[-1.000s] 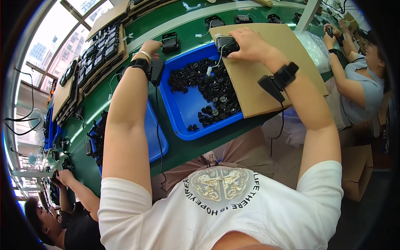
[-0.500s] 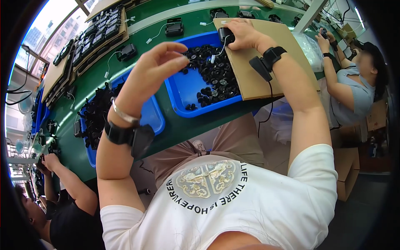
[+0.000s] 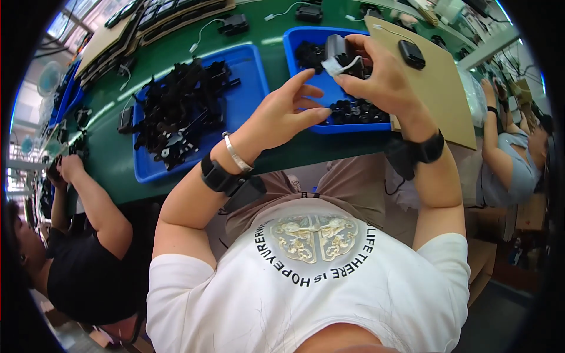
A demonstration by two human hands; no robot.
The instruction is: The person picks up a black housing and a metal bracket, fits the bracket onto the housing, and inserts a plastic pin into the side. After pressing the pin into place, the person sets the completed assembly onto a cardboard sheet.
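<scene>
My right hand (image 3: 382,82) is closed around a black box-like device (image 3: 336,46) with a short white cable and plug, held up over the right blue tray (image 3: 341,129). Just left of it is my left hand (image 3: 279,116), with fingers apart and nothing in them, pointing toward the device. Many small round black parts (image 3: 356,112) lie in the right tray, partly hidden by the right hand. A second blue tray (image 3: 250,67) to the left carries a heap of black plastic parts (image 3: 182,106).
A cardboard sheet (image 3: 444,88) overlaps the right tray's edge, with another black device (image 3: 411,54) on it. More cabled devices (image 3: 233,23) stand along the green table (image 3: 112,170). Co-workers sit at left (image 3: 88,265) and right (image 3: 509,159).
My right hand has come off the cardboard and holds the device over the tray. A device on the cardboard now shows. My left hand has moved right, toward it. The view has shifted.
</scene>
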